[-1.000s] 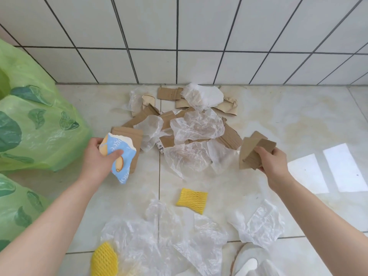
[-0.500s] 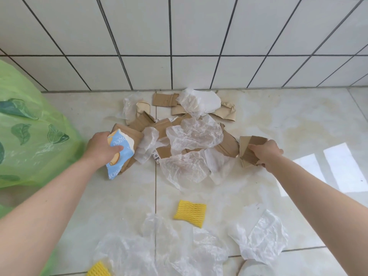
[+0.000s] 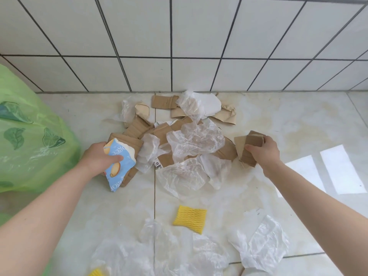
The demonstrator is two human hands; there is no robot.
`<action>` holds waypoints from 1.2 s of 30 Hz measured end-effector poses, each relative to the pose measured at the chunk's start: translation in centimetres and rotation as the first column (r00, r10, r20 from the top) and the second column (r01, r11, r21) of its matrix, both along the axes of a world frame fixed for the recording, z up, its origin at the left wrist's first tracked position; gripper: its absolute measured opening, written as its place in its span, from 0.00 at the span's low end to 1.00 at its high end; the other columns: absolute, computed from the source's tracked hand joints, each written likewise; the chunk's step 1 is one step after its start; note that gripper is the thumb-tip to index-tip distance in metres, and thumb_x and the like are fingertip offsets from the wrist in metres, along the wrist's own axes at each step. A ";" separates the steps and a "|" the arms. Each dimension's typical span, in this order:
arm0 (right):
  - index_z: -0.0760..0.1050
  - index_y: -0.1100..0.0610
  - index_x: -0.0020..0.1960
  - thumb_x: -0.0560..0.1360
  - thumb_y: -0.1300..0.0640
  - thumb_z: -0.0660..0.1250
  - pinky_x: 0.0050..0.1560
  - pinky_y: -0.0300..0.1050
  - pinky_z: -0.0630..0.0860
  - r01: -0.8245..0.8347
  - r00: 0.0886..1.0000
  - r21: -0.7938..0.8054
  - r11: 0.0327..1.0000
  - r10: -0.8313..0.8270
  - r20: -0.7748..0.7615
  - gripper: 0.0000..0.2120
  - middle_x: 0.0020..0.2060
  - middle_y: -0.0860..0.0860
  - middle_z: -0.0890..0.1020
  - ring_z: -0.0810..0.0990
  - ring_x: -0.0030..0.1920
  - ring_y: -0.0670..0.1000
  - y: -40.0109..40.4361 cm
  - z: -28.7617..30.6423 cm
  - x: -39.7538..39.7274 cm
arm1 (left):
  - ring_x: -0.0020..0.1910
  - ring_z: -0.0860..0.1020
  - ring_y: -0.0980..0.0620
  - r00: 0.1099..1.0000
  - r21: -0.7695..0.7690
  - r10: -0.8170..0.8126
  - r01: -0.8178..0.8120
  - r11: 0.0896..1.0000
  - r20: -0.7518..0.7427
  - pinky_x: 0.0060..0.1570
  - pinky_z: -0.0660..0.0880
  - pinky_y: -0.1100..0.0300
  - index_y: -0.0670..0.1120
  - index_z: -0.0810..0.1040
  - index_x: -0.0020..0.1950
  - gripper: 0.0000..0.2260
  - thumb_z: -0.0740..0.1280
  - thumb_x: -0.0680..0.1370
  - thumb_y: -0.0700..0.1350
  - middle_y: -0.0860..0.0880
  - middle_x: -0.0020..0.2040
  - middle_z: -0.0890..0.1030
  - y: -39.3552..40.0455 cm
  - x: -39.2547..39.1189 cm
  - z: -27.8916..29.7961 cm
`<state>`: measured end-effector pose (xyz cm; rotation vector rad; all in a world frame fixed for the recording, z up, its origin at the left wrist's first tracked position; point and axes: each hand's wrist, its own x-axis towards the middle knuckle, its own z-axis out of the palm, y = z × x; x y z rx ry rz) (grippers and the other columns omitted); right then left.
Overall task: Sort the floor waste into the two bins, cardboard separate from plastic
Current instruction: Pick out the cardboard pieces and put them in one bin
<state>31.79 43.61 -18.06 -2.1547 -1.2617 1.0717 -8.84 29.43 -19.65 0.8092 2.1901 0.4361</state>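
Note:
A pile of brown cardboard scraps [image 3: 163, 102] and crumpled clear plastic sheets [image 3: 196, 142] lies on the floor against the tiled wall. My left hand [image 3: 99, 158] grips a torn blue printed carton piece [image 3: 117, 168] together with a brown cardboard piece at the pile's left edge. My right hand [image 3: 262, 152] grips a few folded brown cardboard pieces [image 3: 247, 144] at the pile's right edge. A bin lined with a green leaf-print bag [image 3: 29, 136] stands at the left.
A yellow foam net sleeve [image 3: 190, 219] lies on the floor in front of the pile. More clear plastic sheets [image 3: 260, 248] are spread near the bottom of the view. Another yellow net piece [image 3: 95, 272] shows at the bottom edge. The wall [image 3: 179, 36] closes the far side.
Both hands have moved forward and down toward the pile, still holding their pieces. The view has shifted up, so the lower green bag has left the frame.

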 end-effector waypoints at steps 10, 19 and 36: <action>0.69 0.54 0.56 0.74 0.58 0.66 0.43 0.44 0.71 -0.076 0.989 0.296 0.952 0.111 -0.102 0.12 0.50 0.51 0.77 0.76 0.48 0.53 -2.8 6.0 -5.3 | 0.33 0.69 0.42 0.903 0.264 0.078 0.041 0.964 -0.422 0.29 0.61 0.54 0.41 0.68 0.34 0.13 0.71 0.70 0.42 0.43 0.33 0.72 -4.7 0.8 6.7; 0.71 0.50 0.55 0.74 0.57 0.68 0.37 0.36 0.76 -0.403 0.815 0.283 0.870 0.482 -0.322 0.12 0.47 0.45 0.79 0.79 0.46 0.44 -10.4 10.4 -16.9 | 0.38 0.70 0.41 0.843 0.394 0.155 0.073 0.916 -0.516 0.36 0.67 0.52 0.45 0.67 0.36 0.10 0.68 0.71 0.42 0.45 0.38 0.70 -11.0 1.3 10.9; 0.75 0.49 0.54 0.70 0.57 0.60 0.56 0.55 0.76 -0.777 0.378 0.272 0.568 0.766 -0.520 0.13 0.46 0.48 0.81 0.79 0.47 0.50 -22.8 18.6 -30.4 | 0.36 0.78 0.52 0.667 0.659 0.684 -0.660 0.360 0.295 0.26 0.72 0.61 0.52 0.75 0.45 0.09 0.73 0.72 0.41 0.53 0.39 0.81 -27.5 -2.9 18.9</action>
